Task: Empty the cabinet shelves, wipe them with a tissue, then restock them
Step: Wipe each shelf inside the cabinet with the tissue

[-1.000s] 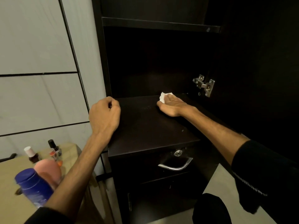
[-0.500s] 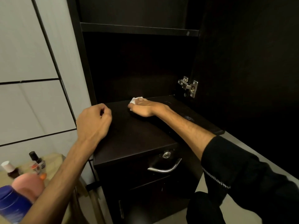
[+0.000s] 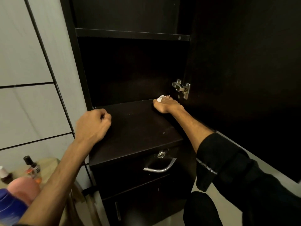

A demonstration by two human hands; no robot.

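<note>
A dark cabinet stands open, its lower shelf (image 3: 133,126) bare. My right hand (image 3: 166,105) presses a white tissue (image 3: 160,98) onto the shelf's back right corner, just below the metal hinge (image 3: 181,88). Only a small bit of the tissue shows past my fingers. My left hand (image 3: 92,124) rests as a loose fist on the shelf's front left edge, with nothing seen in it. An upper shelf (image 3: 132,34) above is also bare.
The open cabinet door (image 3: 244,70) fills the right side. Below the shelf is a drawer with a lock and a metal handle (image 3: 160,168). At lower left, a beige surface holds a blue bottle (image 3: 9,207), a pink bottle (image 3: 24,188) and small dark bottles (image 3: 31,165).
My right hand has slid the tissue across the shelf from the back left to the back right corner. My left hand has stayed on the shelf's left edge.
</note>
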